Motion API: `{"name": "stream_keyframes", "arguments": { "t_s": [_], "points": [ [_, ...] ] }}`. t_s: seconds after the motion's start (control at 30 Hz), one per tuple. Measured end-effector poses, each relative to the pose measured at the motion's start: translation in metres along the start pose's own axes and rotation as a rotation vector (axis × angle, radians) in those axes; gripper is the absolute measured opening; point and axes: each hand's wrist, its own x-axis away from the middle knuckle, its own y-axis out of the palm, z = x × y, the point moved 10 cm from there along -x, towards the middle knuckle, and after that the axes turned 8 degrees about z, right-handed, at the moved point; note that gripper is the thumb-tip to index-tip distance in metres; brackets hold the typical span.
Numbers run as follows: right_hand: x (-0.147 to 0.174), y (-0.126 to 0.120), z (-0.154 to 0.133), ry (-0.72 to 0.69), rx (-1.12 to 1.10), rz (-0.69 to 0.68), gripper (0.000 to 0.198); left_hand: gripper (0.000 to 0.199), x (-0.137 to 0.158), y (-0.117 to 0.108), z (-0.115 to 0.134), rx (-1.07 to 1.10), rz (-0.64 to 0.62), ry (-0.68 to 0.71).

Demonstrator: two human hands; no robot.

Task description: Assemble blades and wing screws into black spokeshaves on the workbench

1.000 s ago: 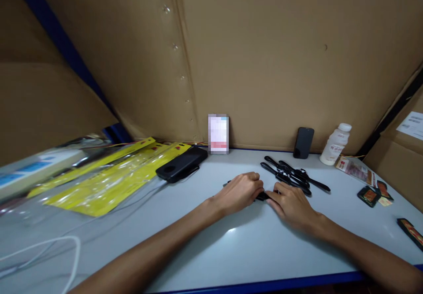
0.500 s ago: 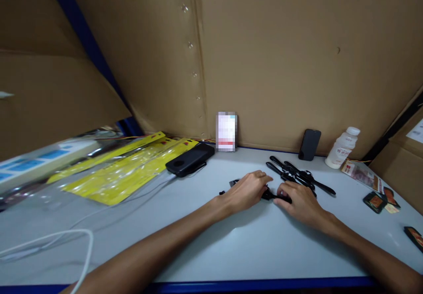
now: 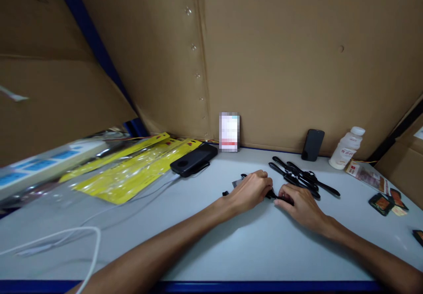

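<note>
My left hand (image 3: 253, 190) is closed over one end of a slim black tool (image 3: 286, 200), with its fingers curled down and most of that end hidden. My right hand (image 3: 300, 202) pinches the same tool by its glossy black handle, low over the table. The tool's exact kind does not show. Beyond the right hand lies a loose pile of black-handled tools (image 3: 297, 177), crossed over each other. Small dark pieces (image 3: 225, 193) stick out behind the left wrist.
Yellow-and-clear plastic packages (image 3: 132, 175) and a black device (image 3: 193, 159) with a white cable (image 3: 95, 250) lie left. A lit phone (image 3: 229, 132), a dark phone (image 3: 313, 145) and a bottle (image 3: 346, 148) stand by the cardboard wall (image 3: 264, 56). Small dark packets (image 3: 380, 203) lie right.
The whole view has shifted slightly, so things sit a little further right. My left fingers have curled in tighter on the tool; the right hand keeps its hold.
</note>
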Motion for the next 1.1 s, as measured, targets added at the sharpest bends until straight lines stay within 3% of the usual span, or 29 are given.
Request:
{"name": "stream_keyframes", "arguments": {
  "t_s": [0.17, 0.4, 0.83, 1.1],
  "points": [
    [0.002, 0.002, -0.002, -0.038, 0.039, 0.029, 0.018, 0.027, 0.001, 0.000, 0.006, 0.009, 0.007, 0.038],
    [0.005, 0.005, -0.003, -0.093, 0.135, 0.045, 0.020, 0.024, 0.001, -0.001, -0.007, 0.087, 0.059, -0.067],
    [0.006, 0.008, -0.005, -0.112, 0.187, -0.008, 0.022, 0.024, 0.003, 0.003, 0.012, -0.001, 0.011, 0.070],
    [0.005, 0.004, -0.007, -0.110, 0.167, 0.001, 0.021, 0.022, 0.003, -0.002, 0.001, 0.069, 0.080, 0.006]
  ]
}}
